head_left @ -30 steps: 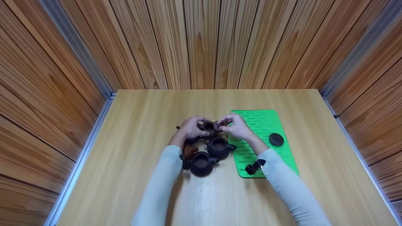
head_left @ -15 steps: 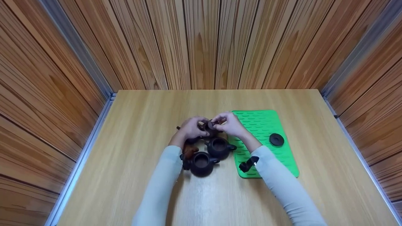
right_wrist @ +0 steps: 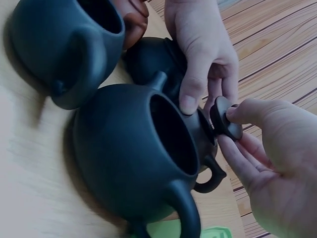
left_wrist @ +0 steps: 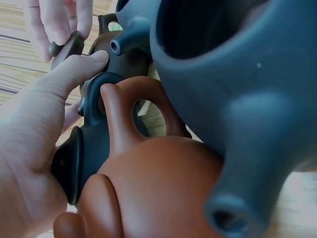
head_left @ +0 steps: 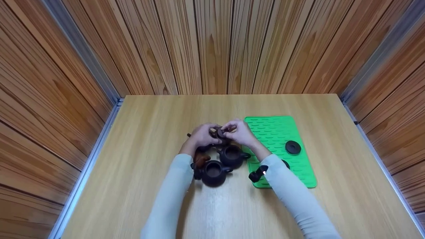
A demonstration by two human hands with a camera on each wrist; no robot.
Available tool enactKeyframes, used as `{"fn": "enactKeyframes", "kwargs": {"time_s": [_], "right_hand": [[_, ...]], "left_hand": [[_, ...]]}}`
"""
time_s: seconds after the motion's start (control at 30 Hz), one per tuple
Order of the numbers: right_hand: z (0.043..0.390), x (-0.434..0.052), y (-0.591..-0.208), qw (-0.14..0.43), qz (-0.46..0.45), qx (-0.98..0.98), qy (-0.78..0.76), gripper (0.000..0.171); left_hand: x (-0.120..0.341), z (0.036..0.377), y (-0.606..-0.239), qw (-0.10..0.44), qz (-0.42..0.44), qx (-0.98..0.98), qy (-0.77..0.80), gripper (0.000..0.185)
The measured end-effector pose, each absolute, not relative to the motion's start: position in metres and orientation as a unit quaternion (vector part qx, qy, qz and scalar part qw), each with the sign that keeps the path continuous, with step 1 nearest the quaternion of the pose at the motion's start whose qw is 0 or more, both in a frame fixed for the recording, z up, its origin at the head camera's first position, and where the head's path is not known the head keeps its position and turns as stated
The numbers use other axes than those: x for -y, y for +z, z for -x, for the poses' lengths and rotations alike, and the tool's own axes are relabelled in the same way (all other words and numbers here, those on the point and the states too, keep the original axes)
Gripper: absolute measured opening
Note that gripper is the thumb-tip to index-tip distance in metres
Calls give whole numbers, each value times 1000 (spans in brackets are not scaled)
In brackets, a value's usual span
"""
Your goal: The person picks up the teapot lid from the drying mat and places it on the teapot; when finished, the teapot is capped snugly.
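Note:
My left hand grips a small dark brown teapot, thumb on its shoulder beside the mouth; the far fingers are mostly hidden. With thumb and fingers my right hand pinches a dark round lid by its knob. In the right wrist view the lid is tilted, its edge right at the brown teapot's mouth. Under my left palm stands a lidded black teapot. Beside it is a lidded reddish-brown teapot. Two lidless black teapots stand nearer me, one at the front and one farther right.
On the right lies a green textured mat. It bears a black lid and another dark round piece, partly covered by the right sleeve. Wood-panelled walls enclose the wooden table at the back and sides.
My right hand has moved left with the lid, bringing it from the right side of the brown teapot to over its mouth. My left hand stays on the teapot.

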State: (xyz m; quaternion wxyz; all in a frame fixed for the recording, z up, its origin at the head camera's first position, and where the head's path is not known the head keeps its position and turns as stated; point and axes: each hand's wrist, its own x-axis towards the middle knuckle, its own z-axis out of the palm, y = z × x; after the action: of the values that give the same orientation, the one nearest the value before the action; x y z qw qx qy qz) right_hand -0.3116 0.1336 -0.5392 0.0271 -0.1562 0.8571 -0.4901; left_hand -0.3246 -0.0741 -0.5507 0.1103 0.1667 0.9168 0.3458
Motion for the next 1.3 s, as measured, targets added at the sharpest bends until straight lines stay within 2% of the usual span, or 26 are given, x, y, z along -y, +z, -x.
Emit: {"fn": "enactKeyframes", "kwargs": {"time_s": [1.3], "right_hand": [[308, -134, -561, 22, 160, -845, -509, 21]], "left_hand": [[74, 324, -550, 117, -169, -912, 355, 54]]}}
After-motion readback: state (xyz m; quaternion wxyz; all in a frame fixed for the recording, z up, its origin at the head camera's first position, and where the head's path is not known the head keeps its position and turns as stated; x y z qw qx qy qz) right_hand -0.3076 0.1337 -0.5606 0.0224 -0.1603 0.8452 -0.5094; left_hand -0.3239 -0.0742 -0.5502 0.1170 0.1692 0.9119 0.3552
